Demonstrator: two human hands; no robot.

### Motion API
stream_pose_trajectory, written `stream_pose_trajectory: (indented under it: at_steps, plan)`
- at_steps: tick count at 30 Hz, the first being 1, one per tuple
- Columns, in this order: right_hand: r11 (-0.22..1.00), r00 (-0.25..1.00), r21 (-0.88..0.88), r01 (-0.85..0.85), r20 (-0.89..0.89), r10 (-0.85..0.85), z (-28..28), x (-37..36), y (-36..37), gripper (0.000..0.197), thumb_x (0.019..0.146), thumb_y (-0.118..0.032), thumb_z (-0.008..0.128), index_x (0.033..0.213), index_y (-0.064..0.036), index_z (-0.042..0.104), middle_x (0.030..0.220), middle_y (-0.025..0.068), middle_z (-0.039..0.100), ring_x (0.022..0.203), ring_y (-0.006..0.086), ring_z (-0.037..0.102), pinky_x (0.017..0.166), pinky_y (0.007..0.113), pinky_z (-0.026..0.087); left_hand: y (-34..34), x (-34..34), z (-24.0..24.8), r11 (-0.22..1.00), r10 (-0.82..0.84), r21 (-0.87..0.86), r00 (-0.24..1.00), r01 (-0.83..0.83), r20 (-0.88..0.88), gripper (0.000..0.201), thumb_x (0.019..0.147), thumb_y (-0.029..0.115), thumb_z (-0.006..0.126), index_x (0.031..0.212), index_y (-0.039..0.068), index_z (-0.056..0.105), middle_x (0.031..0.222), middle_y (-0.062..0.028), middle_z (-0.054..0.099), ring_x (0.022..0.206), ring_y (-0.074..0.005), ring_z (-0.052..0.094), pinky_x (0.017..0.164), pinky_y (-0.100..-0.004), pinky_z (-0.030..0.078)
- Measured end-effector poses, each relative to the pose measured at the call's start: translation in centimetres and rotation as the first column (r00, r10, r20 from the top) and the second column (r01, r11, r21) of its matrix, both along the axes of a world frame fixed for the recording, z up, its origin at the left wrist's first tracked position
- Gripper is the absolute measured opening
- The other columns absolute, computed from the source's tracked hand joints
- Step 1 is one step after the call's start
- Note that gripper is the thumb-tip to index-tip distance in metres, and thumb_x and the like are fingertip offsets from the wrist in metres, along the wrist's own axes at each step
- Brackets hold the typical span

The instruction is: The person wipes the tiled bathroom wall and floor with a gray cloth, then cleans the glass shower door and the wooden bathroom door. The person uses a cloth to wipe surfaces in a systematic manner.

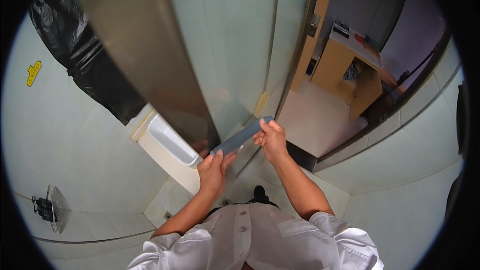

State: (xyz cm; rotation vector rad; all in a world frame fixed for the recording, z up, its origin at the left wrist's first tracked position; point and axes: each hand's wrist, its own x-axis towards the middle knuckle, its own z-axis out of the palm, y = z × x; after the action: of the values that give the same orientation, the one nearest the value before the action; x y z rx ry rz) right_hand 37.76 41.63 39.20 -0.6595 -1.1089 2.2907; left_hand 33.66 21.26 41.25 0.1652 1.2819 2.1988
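Observation:
A long, flat grey-blue strip [239,138], perhaps folded cloth, spans the space between my hands in front of my body. It slants up from left to right. My left hand [214,171] pinches the lower left end, thumb on top. At the upper right end, my right hand [272,139] grips it between thumb and fingers. Close beyond the strip stand a shiny brown-grey panel [150,35] and a pale glass panel [230,45], both with faint reflections. What the strip is made of I cannot tell.
A white tray [172,142] rests on a ledge left of my left hand. Black plastic sheeting [95,65] hangs at the upper left. To the right, a doorway shows a wooden cabinet [345,60] with its door open. A black shoe [259,193] shows below my hands.

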Motion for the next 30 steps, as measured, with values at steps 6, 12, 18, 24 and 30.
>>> stream_pose_trajectory:
  at_steps: [6,12,18,24,30]
  plan:
    - [0.976,0.977,0.051,-0.212,0.037,0.21,-1.1,-4.2,2.7,0.025,0.103,-0.024,0.064,0.087,-0.0056,0.056,0.079,0.0105,0.066,0.064,0.018,0.065,0.05,0.028,0.05,3.2,1.2,-1.0,0.948,0.316,-0.042,0.949,-0.316,-0.006,0.028,0.107,0.014,0.054,0.117,-0.01,0.065,0.12,-0.0173,0.068,0.112,-0.0295,0.068,0.1,-0.0451,0.057]
    - [0.969,0.972,0.102,-0.224,-0.044,0.229,1.7,-5.5,3.2,0.026,0.104,-0.026,0.061,0.091,-0.0035,0.058,0.079,0.0113,0.067,0.059,0.0189,0.066,0.045,0.027,0.048,5.0,0.9,1.9,0.904,0.427,0.049,0.893,-0.425,-0.14,0.027,0.106,0.015,0.056,0.109,-0.009,0.068,0.117,-0.0178,0.07,0.107,-0.0274,0.069,0.101,-0.0463,0.058]
    - [0.912,0.966,0.389,-0.132,-0.157,0.207,8.5,-6.8,3.6,0.033,0.104,-0.028,0.06,0.082,-0.0047,0.052,0.07,0.0109,0.062,0.051,0.0192,0.065,0.04,0.026,0.044,4.9,0.7,7.7,0.887,0.46,0.185,0.84,-0.422,-0.287,0.03,0.106,0.017,0.056,0.111,-0.011,0.066,0.116,-0.0191,0.07,0.105,-0.0302,0.07,0.099,-0.0467,0.059]
    - [0.727,0.935,0.686,-0.029,-0.238,0.262,18.7,-6.9,2.6,0.04,0.105,-0.027,0.061,0.073,-0.0062,0.047,0.061,0.0115,0.061,0.045,0.0145,0.061,0.038,0.025,0.041,3.2,0.3,15.8,0.87,0.493,0.272,0.754,-0.412,-0.434,0.037,0.107,0.018,0.051,0.12,-0.015,0.059,0.116,-0.0247,0.069,0.106,-0.0376,0.072,0.095,-0.046,0.061]
    - [0.586,0.884,0.794,0.162,-0.381,0.271,27.8,-8.0,1.4,0.04,0.104,-0.026,0.061,0.072,-0.0054,0.049,0.062,0.0128,0.065,0.043,0.0105,0.057,0.038,0.024,0.039,1.9,-0.7,24.1,0.877,0.481,0.326,0.631,-0.354,-0.609,0.038,0.109,0.022,0.049,0.122,-0.013,0.058,0.116,-0.0255,0.069,0.11,-0.0388,0.071,0.094,-0.0445,0.062]
